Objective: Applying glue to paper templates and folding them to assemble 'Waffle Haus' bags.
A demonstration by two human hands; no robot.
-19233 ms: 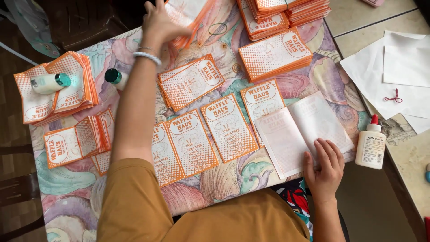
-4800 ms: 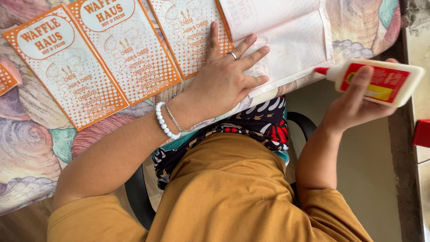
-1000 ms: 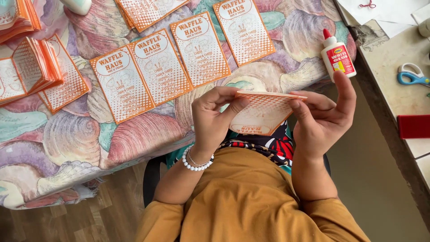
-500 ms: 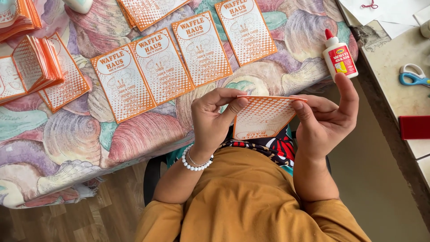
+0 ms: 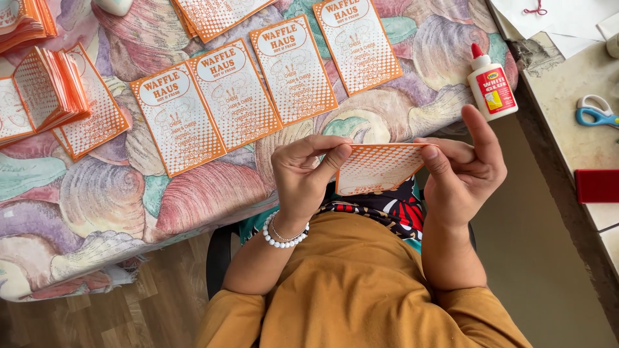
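Observation:
Both hands hold one folded orange-and-white dotted card (image 5: 377, 169) over my lap, just off the table's near edge. My left hand (image 5: 303, 174), with a white bead bracelet at the wrist, pinches the card's left end. My right hand (image 5: 461, 171) pinches its right end, index finger raised. Several matching orange printed cards (image 5: 235, 93) lie flat in a row on the shell-patterned tablecloth (image 5: 116, 200) beyond my hands.
A white glue bottle (image 5: 491, 87) with a red cap stands at the table's right corner. Stacks of folded orange cards (image 5: 51, 90) sit at the left. On the side counter lie blue-handled scissors (image 5: 596, 115), a red object (image 5: 596, 185) and white paper sheets (image 5: 561, 19).
The card has tilted so its dotted face shows more, and my hands have drawn slightly closer to my body. The camera view shifted a little.

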